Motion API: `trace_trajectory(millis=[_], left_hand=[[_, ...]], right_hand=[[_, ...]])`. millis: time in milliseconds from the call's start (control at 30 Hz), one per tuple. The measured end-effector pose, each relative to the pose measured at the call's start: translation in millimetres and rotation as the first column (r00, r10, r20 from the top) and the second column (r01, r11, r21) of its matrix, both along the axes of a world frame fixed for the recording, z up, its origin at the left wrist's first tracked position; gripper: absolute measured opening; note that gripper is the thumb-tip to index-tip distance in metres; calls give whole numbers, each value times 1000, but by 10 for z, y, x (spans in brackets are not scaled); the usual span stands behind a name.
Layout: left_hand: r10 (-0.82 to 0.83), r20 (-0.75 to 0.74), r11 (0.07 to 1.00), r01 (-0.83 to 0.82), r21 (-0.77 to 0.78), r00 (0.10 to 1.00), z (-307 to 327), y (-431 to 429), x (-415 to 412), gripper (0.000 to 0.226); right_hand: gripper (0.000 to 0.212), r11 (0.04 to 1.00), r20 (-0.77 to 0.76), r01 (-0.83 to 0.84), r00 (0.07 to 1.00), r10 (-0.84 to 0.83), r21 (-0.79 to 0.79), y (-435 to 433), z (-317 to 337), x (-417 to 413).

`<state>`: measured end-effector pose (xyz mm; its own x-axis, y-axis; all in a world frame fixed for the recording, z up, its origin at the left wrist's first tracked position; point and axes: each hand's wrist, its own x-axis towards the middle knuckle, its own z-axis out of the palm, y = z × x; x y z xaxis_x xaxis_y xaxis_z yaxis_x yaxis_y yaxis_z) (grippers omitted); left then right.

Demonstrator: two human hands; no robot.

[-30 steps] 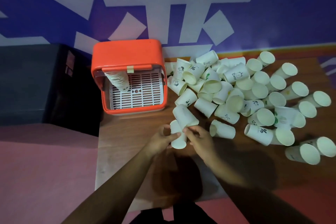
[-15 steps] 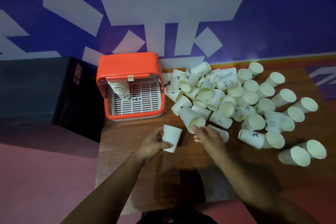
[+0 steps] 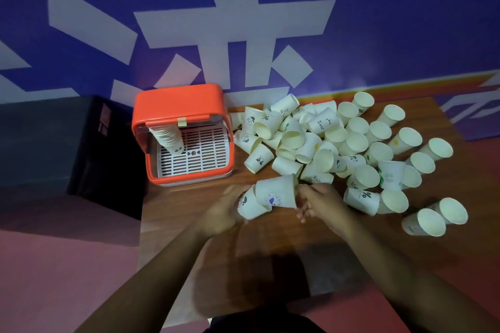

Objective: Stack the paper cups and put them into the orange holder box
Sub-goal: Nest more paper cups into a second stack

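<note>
Two cups are held over the near bare wood of the table (image 3: 176,227): the left cup (image 3: 250,205) is gripped by the blurred left hand (image 3: 223,213), and the right cup (image 3: 276,193), touching it, is pinched at its rim by the right hand (image 3: 322,203). Beyond, rightward, a pile (image 3: 354,143) of roughly forty loose cups, too overlapped for exact counting, is spread to the far edge. One box (image 3: 178,105), with one stack (image 3: 167,138) inside, is set at the left edge, with a bare strip between it and the hands.

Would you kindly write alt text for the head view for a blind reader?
The left hand holds a paper cup and the right hand holds a second cup against it, over a wooden table. Loose cups lie heaped at right; the orange holder box at left holds one stack.
</note>
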<state>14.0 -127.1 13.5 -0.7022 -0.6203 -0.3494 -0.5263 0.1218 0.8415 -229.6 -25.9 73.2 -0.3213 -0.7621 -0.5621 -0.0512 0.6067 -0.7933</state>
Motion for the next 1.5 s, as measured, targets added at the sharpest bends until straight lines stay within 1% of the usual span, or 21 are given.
trace_trajectory(millis=[100, 233, 333, 400, 467, 600, 700, 767, 800, 833, 900, 933, 967, 1033, 1133, 1167, 1267, 1300, 1367, 1433, 1500], left_hand=[[-90, -15, 996, 90, 0, 996, 16, 38, -78, 81], [-159, 5, 987, 159, -30, 987, 30, 82, -189, 80], [-44, -21, 997, 45, 57, 999, 72, 60, -229, 81], [61, -50, 991, -54, 124, 997, 88, 20, -214, 82], [82, -54, 988, -74, 134, 995, 87, -19, -182, 84], [-28, -23, 996, 30, 83, 999, 96, -45, -195, 85], [-122, -43, 993, 122, -5, 992, 106, -21, -281, 86], [-140, -56, 990, 139, -26, 989, 106, -3, -338, 86], [-133, -58, 991, 132, -18, 989, 99, -6, -360, 87], [-127, -55, 992, 127, -5, 990, 103, -8, -376, 87], [-110, -50, 993, 112, 27, 993, 92, -7, -390, 87], [-96, -57, 994, 99, 55, 994, 83, -4, -394, 88], [-76, -71, 992, 82, 91, 995, 84, 5, -394, 87], [-25, -94, 986, 41, 164, 995, 78, 35, -402, 85], [22, -110, 979, 1, 202, 994, 59, 87, -455, 80], [33, -117, 978, -7, 210, 993, 61, 106, -485, 78], [81, -112, 973, -54, 224, 990, 16, 123, -562, 74], [106, -107, 971, -79, 225, 989, 10, 122, -585, 74], [149, -102, 966, -123, 230, 984, -36, 115, -606, 74], [185, -89, 956, -158, 247, 979, -76, 112, -613, 71], [184, -72, 954, -160, 254, 980, -104, 129, -616, 73]], right_hand=[[39, 990, -84, -127, 988, 132, 67, -19, 42, -68], [39, 980, -142, -197, 970, 198, 17, -57, 143, -90], [45, 985, -94, -174, 980, 173, 6, -88, 202, -145], [58, 984, -116, -175, 977, 178, 37, -97, 214, -224], [59, 976, -166, -207, 962, 216, 70, -84, 241, -288], [48, 962, -175, -263, 946, 273, 79, -47, 242, -346], [60, 931, -218, -354, 905, 365, 87, -65, 225, -311], [70, 900, -325, -428, 842, 430, 81, -86, 201, -260], [69, 893, -376, -443, 816, 439, 81, -95, 177, -237], [64, 893, -408, -441, 802, 436, 86, -104, 149, -228], [50, 918, -384, -389, 838, 388, 80, -106, 101, -238], [51, 925, -345, -372, 861, 374, 75, -107, 79, -250], [59, 927, -322, -369, 871, 371, 69, -103, 66, -257], [68, 917, -328, -392, 859, 392, 68, -82, 38, -227], [52, 900, -322, -430, 843, 430, 75, -48, 1, -149], [51, 902, -302, -426, 852, 427, 73, -43, -9, -140], [66, 953, -198, -299, 932, 303, 50, -41, -193, -253], [70, 971, -212, -234, 947, 240, 50, -33, -291, -328], [62, 983, -364, -143, 915, 175, 114, 15, -512, -509], [59, 968, -539, -127, 811, 228, 218, 88, -739, -682], [68, 944, -592, -157, 746, 306, 290, 142, -906, -777]])
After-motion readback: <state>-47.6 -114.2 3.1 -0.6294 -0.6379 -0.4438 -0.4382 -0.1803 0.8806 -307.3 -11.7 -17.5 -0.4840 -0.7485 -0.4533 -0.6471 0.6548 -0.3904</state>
